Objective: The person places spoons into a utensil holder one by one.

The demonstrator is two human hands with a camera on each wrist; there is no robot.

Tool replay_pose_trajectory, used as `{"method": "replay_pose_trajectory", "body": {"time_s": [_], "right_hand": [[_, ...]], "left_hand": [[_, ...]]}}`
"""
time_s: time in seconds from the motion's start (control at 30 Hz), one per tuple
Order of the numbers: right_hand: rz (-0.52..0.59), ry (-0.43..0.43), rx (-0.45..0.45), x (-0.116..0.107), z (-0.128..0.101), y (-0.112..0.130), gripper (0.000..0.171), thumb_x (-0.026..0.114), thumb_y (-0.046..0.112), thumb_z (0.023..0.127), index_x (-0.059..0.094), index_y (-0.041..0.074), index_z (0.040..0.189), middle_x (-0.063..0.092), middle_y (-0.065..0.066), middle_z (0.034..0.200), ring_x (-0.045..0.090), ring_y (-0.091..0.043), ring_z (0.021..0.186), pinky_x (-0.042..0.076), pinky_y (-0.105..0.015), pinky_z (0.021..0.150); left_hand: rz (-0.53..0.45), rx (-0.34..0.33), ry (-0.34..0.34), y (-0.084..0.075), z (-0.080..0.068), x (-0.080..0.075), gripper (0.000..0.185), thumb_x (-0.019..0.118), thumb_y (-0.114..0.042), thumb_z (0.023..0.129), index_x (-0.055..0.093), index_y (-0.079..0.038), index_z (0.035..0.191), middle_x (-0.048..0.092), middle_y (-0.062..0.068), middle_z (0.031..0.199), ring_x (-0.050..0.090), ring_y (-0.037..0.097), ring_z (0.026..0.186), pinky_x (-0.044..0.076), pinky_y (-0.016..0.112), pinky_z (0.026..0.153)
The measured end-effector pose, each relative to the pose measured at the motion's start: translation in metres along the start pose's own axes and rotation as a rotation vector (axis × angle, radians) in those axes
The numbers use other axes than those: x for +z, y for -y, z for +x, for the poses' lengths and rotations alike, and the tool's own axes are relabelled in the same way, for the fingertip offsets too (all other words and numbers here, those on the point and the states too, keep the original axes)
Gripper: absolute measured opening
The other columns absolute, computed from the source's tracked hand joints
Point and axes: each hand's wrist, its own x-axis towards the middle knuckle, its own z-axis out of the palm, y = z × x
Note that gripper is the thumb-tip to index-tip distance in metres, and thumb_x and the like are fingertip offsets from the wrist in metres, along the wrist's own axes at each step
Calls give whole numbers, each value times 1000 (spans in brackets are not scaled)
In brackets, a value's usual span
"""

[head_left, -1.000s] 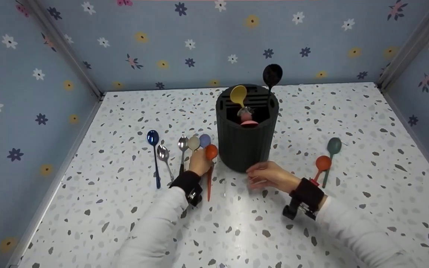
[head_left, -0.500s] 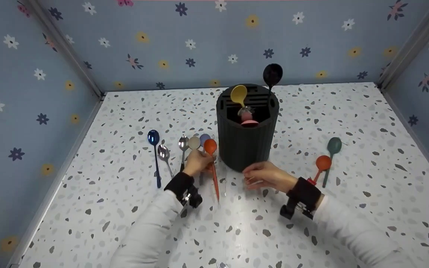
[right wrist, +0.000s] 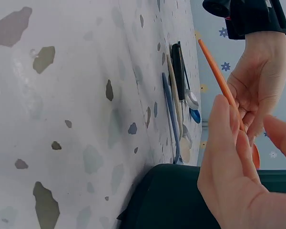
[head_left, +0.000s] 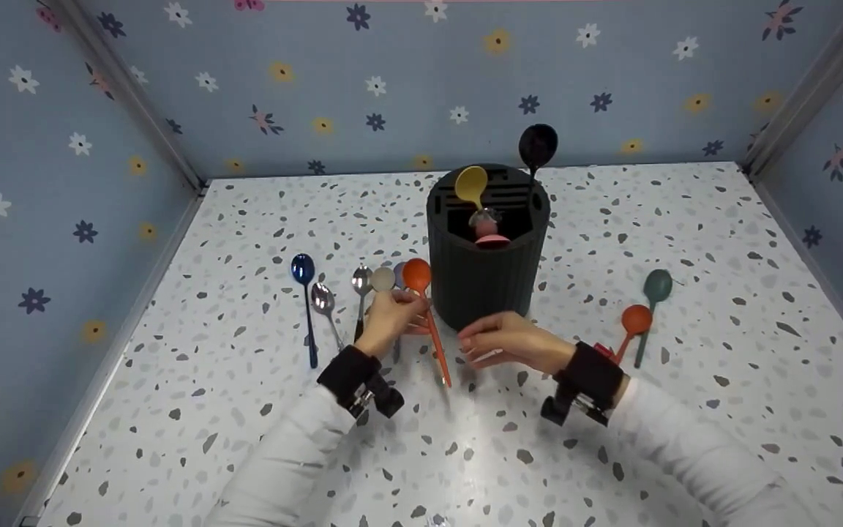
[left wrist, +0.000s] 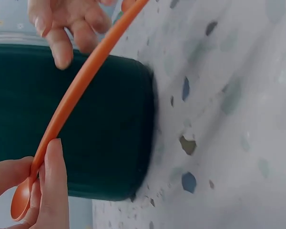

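My left hand (head_left: pixel 394 319) pinches an orange spoon (head_left: pixel 436 340) just below its bowl, thumb and fingers on the handle. The handle slants down toward me and to the right, raised off the table in the left wrist view. To the right, my right hand (head_left: pixel 513 342) is held in front of the dark utensil holder (head_left: pixel 484 285), fingers loosely bent and apart, holding nothing. In the left wrist view its fingers (left wrist: pixel 81 33) show behind the spoon's handle. Standing in the holder are a yellow spoon (head_left: pixel 471 184), a black spoon (head_left: pixel 538 146) and a pink one (head_left: pixel 492 240).
Left of my left hand lie a blue metal spoon (head_left: pixel 303 269), silver spoons (head_left: pixel 323 296), a cream spoon (head_left: pixel 383 278) and a lilac one (head_left: pixel 400 272). At right, a second orange spoon (head_left: pixel 637 320) lies against a green spoon (head_left: pixel 658 285). Flowered walls (head_left: pixel 421 80) border the table.
My left hand has lifted the orange spoon up from the other spoons and swung its handle end rightward. My right hand has shifted slightly left, toward the spoon.
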Motion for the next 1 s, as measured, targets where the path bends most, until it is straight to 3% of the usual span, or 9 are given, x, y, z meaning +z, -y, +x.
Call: {"method": "replay_pose_trajectory", "body": {"time_s": [0.17, 0.33, 0.6, 1.0], "right_hand": [[1, 6, -13, 5, 0, 9, 32, 56, 6, 85, 51, -10, 113, 58, -15, 101, 53, -38, 100, 47, -42, 87], [-12, 10, -27, 11, -2, 20, 35, 58, 6, 84, 51, -11, 114, 56, -19, 105, 57, -31, 94, 48, -40, 87], [-27, 8, -61, 17, -6, 38, 30, 58, 5, 84, 54, -9, 110, 60, -13, 99, 60, -22, 86, 49, -39, 85], [-47, -11, -99, 27, -13, 70, 31, 59, 2, 82, 53, -8, 111, 61, -11, 93, 61, -21, 87, 49, -38, 85]], "left_hand": [[-69, 29, 2, -10, -8, 4, 10, 56, 1, 81, 55, 10, 87, 59, 9, 67, 59, 14, 51, 56, 32, 56], [-137, 54, 31, -21, -16, 5, 10, 56, 3, 82, 54, 10, 88, 59, 13, 69, 58, 14, 52, 55, 27, 53], [-120, 105, 35, -41, -26, 7, 10, 59, 1, 81, 57, 10, 86, 61, 14, 69, 60, 15, 53, 56, 31, 55], [-124, 133, 33, -76, -38, 2, 16, 60, -4, 82, 55, 6, 93, 61, 15, 78, 60, 15, 59, 56, 31, 58]]}}
